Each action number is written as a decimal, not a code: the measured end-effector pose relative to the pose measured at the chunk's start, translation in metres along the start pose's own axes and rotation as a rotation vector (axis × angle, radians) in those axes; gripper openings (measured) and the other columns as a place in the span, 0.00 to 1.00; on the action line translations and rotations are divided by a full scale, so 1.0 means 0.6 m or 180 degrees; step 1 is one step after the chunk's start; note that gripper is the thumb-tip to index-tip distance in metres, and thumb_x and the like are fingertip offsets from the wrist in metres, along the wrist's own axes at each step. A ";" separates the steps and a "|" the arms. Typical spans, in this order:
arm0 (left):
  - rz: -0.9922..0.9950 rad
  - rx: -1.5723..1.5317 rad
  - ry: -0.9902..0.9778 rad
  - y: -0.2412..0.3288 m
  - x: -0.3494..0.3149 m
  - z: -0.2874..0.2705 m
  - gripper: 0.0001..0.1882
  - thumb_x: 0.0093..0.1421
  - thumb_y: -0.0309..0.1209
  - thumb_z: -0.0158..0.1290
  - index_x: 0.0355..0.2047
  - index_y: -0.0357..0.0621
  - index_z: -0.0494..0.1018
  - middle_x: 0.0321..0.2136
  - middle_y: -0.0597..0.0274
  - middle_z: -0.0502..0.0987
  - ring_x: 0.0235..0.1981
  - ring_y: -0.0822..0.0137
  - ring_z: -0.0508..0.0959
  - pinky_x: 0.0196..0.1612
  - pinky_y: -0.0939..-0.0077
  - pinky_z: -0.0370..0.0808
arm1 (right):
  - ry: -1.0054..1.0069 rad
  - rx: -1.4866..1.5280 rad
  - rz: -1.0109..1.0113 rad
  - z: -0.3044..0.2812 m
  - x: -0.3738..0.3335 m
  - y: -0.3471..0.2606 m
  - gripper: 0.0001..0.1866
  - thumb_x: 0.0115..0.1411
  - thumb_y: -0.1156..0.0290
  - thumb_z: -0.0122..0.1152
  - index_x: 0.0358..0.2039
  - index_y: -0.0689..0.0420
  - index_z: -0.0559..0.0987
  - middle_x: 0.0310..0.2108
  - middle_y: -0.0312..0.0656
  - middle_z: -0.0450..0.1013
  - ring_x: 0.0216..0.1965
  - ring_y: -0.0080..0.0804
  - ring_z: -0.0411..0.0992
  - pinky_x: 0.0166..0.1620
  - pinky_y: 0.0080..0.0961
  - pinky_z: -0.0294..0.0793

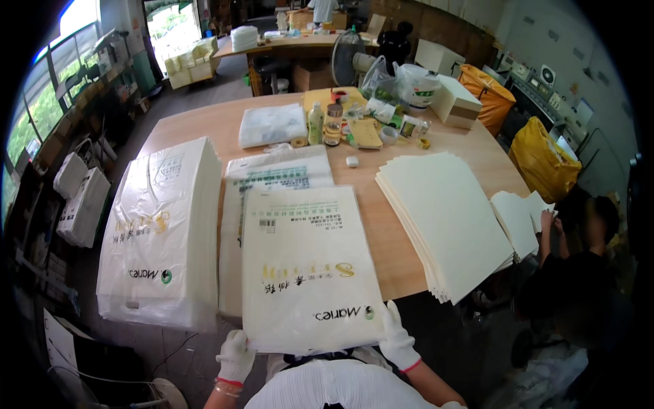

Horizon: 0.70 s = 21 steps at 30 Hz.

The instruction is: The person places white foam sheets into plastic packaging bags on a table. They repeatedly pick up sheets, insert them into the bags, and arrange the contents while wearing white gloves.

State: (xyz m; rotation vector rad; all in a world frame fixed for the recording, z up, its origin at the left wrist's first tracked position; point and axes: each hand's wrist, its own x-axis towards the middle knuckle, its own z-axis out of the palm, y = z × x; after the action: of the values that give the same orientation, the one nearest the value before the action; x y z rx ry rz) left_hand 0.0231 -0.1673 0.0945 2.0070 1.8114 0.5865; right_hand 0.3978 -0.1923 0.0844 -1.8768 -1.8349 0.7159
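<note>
A flat, plastic-wrapped pack of paper (306, 238) with black, green and gold printing lies partly on the table and reaches over its near edge toward me. My left hand (236, 358), in a white knitted glove with a red cuff, is closed on the near left corner. At the near right corner, my right hand (399, 343), gloved alike, grips the edge with a finger pointing up along the side. Beneath the pack's far left part lies a printed plastic bag (276, 167). A tall stack of wrapped packs (160, 232) stands to the left.
Loose cream sheets (443, 211) lie fanned in a pile at the right, where another person (572, 273) handles smaller sheets (516, 221). Farther back on the table are folded clear bags (272, 125), bottles (332, 125), tape, a white bucket (417, 87) and a fan (349, 58).
</note>
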 end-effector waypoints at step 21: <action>0.0363 -0.2131 0.0964 -0.105 -0.002 0.079 0.02 0.50 0.21 0.44 0.23 0.39 0.63 0.16 0.55 0.64 0.19 0.59 0.67 0.22 0.73 0.64 | -0.0535 0.2149 0.0921 0.031 -0.088 0.133 0.25 0.60 0.67 0.52 0.56 0.60 0.62 0.33 0.42 0.74 0.32 0.29 0.74 0.40 0.27 0.74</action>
State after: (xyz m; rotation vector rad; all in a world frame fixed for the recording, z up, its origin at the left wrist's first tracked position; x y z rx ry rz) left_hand -0.0045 -0.1620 0.0204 1.6143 1.3777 1.3810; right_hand 0.4486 -0.2493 0.0242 -1.6524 -1.1799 1.4190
